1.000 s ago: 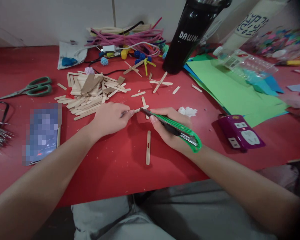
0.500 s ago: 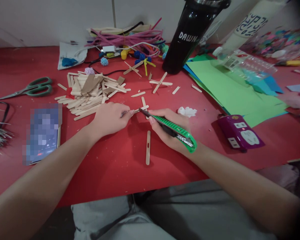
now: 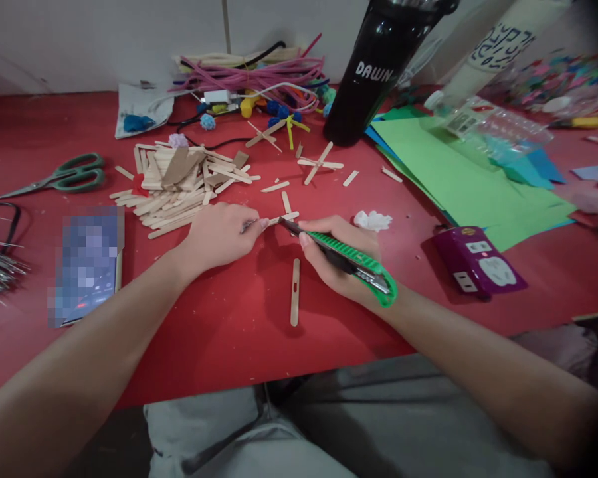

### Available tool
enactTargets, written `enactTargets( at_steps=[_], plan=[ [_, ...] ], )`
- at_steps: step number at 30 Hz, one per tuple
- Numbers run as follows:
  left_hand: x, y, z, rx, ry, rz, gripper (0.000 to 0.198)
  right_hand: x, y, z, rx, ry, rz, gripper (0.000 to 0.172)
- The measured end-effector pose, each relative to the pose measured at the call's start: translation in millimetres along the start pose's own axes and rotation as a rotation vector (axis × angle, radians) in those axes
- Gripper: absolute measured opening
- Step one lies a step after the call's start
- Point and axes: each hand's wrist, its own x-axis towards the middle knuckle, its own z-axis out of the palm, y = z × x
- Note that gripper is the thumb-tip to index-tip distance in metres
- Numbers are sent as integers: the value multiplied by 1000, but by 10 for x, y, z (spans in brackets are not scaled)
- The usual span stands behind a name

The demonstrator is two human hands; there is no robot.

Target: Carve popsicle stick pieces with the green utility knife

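Observation:
My right hand (image 3: 341, 255) is wrapped round a green utility knife (image 3: 351, 255), its dark tip pointing left onto a thin wooden stick (image 3: 290, 217). The near end of that stick is pinched in my left hand (image 3: 224, 236), with a small dark metallic thing also showing at the fingers. Another stick (image 3: 286, 200) stands out behind, crossing beneath the held one. Nearer the table's front edge lies a single stick with a slot in its middle (image 3: 295, 292). A pile of wooden sticks (image 3: 174, 192) is just beyond my left hand.
Scissors (image 3: 74, 174) and a phone (image 3: 87, 265) lie at the left. Two crossed-stick pieces, one here (image 3: 321, 164), sit behind my hands. A black bottle (image 3: 379, 66), green paper (image 3: 458, 166), crumpled white tissue (image 3: 373, 221) and a purple socket block (image 3: 481, 262) are at the right.
The knife tip and my right hand have shifted very slightly right. The held stick reaches slightly farther right. My left hand keeps its pinch.

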Motion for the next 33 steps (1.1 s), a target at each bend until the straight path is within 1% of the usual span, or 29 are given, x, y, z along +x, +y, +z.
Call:
enactTargets(
  at_steps=[3, 8, 13, 23, 30, 33],
  plan=[
    [-1, 3, -4, -12, 5, 19, 45, 11, -15, -13, 19, -26, 1, 7],
    [-9, 0, -14, -8, 3, -3, 45, 25, -30, -4, 35, 11, 62, 10],
    [-3, -12, -3, -13, 9, 26, 48, 33, -12, 16, 49, 4, 82, 13],
    [0, 14, -15, -12, -6, 16, 45, 33, 10, 22, 25, 0, 63, 15],
    [-7, -13, 11, -6, 19, 21, 46, 46, -1, 17, 17, -7, 60, 14],
    [-7, -6, 6, 1, 12, 18, 45, 44, 4, 20, 23, -8, 64, 14]
  ],
)
